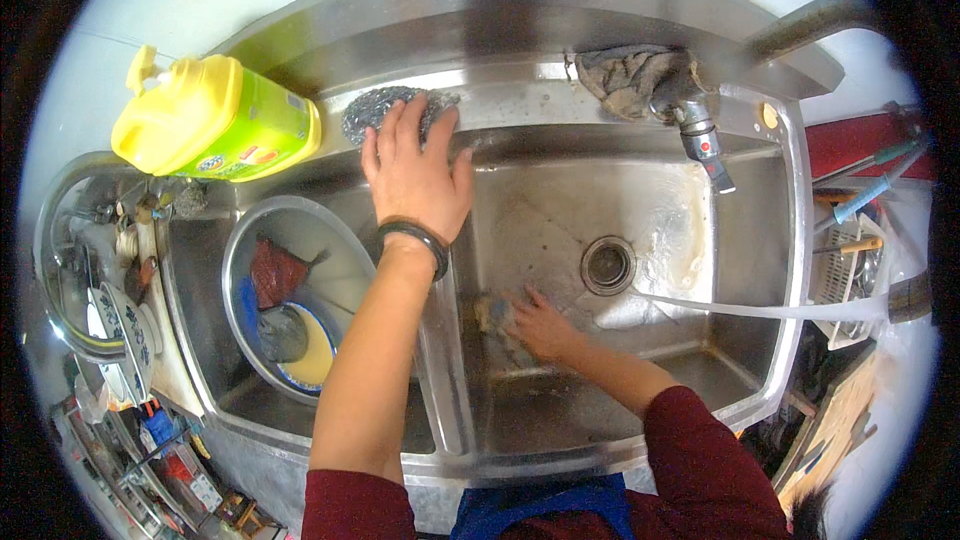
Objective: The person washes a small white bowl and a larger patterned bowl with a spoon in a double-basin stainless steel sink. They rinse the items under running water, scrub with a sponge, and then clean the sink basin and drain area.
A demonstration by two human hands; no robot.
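Note:
My left hand, with a dark band at the wrist, reaches to the back ledge of a steel double sink. Its spread fingertips lie over a shiny metal scouring pad; whether they grip it is hidden. Down in the right basin, my right hand is at the floor, left of and nearer me than the round drain. A small blurred bluish and yellowish thing, perhaps a sponge, lies at its fingertips. A stream of water falls from a spout at the right towards the drain.
In the left basin stands a metal tub of cloudy water holding a blue-rimmed dish and dark red and grey items. A yellow-green detergent jug stands back left. Behind the tap lies a grey cloth. Bowls stand left.

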